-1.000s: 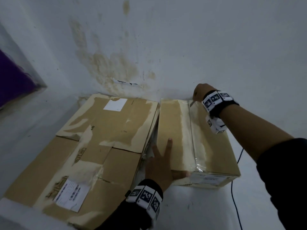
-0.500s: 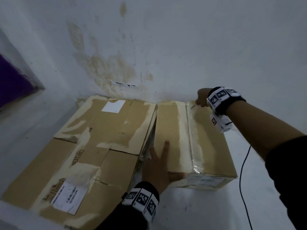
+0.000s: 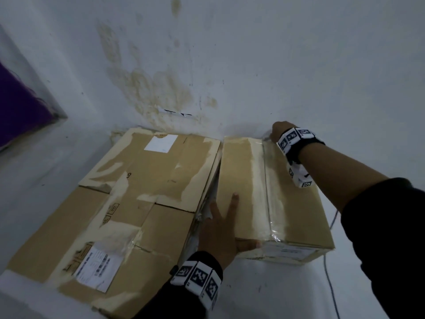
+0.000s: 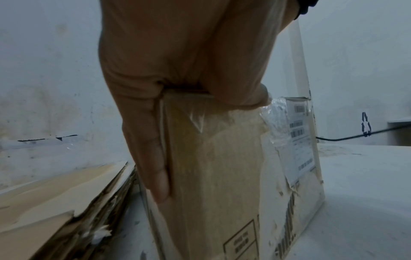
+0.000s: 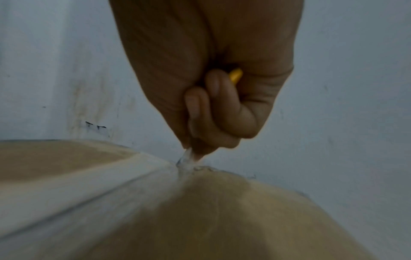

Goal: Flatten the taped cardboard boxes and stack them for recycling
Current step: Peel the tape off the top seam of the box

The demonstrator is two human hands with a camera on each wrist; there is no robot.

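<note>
A taped brown box point(image 3: 294, 203) stands on the white floor against the wall, with a clear tape seam point(image 3: 266, 192) running along its top. My left hand point(image 3: 220, 224) lies on the near left corner. Its fingers are spread flat on top and its thumb rests on the front face; the left wrist view shows my left hand point(image 4: 177, 61) against the box point(image 4: 211, 176). My right hand point(image 3: 279, 132) is at the far end of the seam. In the right wrist view my right hand point(image 5: 211, 105) is curled round a yellow-handled tool point(image 5: 235, 75), its pale tip touching the seam at the box edge point(image 5: 222, 219).
A stack of flattened cardboard point(image 3: 138, 192) lies on the floor just left of the box, almost touching it. The stained white wall point(image 3: 230, 65) stands right behind both. A thin cable point(image 3: 328, 272) trails on the floor to the right. A purple object point(image 3: 18, 111) is at far left.
Hardly anything differs. My right hand stays at the far end of the seam and my left hand keeps its place on the near corner. Only the head view shifts slightly.
</note>
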